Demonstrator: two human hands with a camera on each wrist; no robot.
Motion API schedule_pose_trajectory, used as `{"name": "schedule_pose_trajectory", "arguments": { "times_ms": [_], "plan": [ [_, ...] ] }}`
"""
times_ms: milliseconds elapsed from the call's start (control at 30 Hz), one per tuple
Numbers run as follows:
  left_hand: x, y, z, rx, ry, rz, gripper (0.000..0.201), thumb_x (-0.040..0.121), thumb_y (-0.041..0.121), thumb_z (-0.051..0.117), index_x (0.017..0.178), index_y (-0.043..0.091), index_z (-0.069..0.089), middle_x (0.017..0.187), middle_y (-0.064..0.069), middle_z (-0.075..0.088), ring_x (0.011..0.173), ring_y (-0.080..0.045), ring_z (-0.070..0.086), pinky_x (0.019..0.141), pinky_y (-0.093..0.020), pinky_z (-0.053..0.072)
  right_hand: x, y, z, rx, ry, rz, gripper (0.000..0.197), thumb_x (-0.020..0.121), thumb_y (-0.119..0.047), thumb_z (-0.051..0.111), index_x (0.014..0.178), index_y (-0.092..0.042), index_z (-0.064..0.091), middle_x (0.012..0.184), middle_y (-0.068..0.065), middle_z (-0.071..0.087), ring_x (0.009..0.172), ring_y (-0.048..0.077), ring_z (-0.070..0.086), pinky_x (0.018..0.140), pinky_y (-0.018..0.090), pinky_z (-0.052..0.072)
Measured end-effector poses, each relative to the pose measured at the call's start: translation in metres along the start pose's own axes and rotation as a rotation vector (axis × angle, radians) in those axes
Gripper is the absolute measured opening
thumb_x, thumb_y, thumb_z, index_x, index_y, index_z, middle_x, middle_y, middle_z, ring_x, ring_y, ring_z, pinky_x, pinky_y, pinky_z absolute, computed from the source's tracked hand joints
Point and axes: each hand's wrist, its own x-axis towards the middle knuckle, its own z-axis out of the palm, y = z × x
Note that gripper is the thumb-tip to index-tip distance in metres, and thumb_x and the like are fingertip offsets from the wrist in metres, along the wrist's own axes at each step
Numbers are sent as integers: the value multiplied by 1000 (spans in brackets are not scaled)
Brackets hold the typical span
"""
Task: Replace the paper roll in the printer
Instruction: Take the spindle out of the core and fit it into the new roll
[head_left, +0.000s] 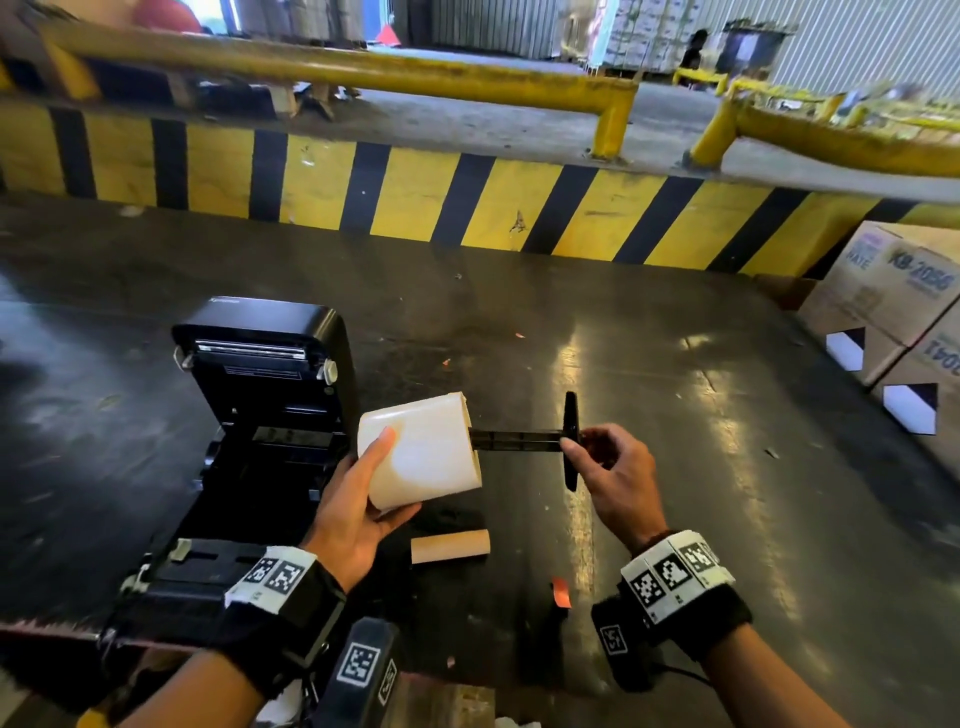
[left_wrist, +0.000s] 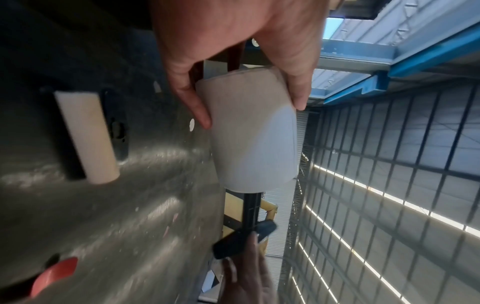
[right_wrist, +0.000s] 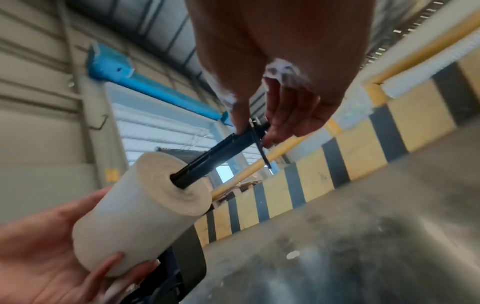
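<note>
My left hand (head_left: 363, 493) grips a full white paper roll (head_left: 423, 454) (left_wrist: 252, 135) (right_wrist: 145, 209) above the dark floor, thumb on top and fingers beneath. A black spindle (head_left: 514, 440) (right_wrist: 215, 153) with a round flange (head_left: 571, 441) sticks partway into the roll's core from the right. My right hand (head_left: 613, 470) (right_wrist: 280, 107) pinches the spindle at its flange end. The black printer (head_left: 260, 415) stands at the left with its lid up and its bay empty. An empty brown cardboard core (head_left: 451, 545) (left_wrist: 87, 135) lies on the floor below the roll.
A yellow-and-black striped kerb (head_left: 467, 202) with yellow rails (head_left: 363, 73) runs across the far side. Cardboard boxes (head_left: 893, 306) stand at the right. A small orange-red piece (head_left: 561, 592) and a black part lie on the floor near my right wrist.
</note>
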Motion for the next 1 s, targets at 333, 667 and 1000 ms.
{"name": "schedule_pose_trajectory", "arguments": {
  "times_ms": [333, 667, 1000],
  "plan": [
    [8, -2, 11, 74, 7, 47, 80, 48, 50, 77, 120, 24, 53, 119, -9, 61, 111, -29, 57, 88, -51, 53, 1, -26, 46, 25, -265, -150, 16, 84, -22, 67, 99, -19, 66, 82, -9, 66, 75, 4, 61, 66, 14, 49],
    [18, 7, 23, 76, 3, 58, 60, 54, 49, 74, 109, 29, 59, 117, -8, 63, 110, -28, 57, 91, -51, 52, 7, -42, 54, 330, -457, 148, 65, 86, -54, 50, 144, -42, 22, 141, -6, 42, 123, 10, 47, 106, 37, 41],
    [19, -2, 42, 164, 30, 25, 56, 72, 39, 73, 120, 22, 50, 115, -9, 61, 102, -26, 61, 79, -44, 56, -5, -45, 81, 618, -308, 244, 37, 93, -39, 45, 130, -38, 41, 117, -10, 60, 96, 7, 66, 85, 42, 58]
  ]
}}
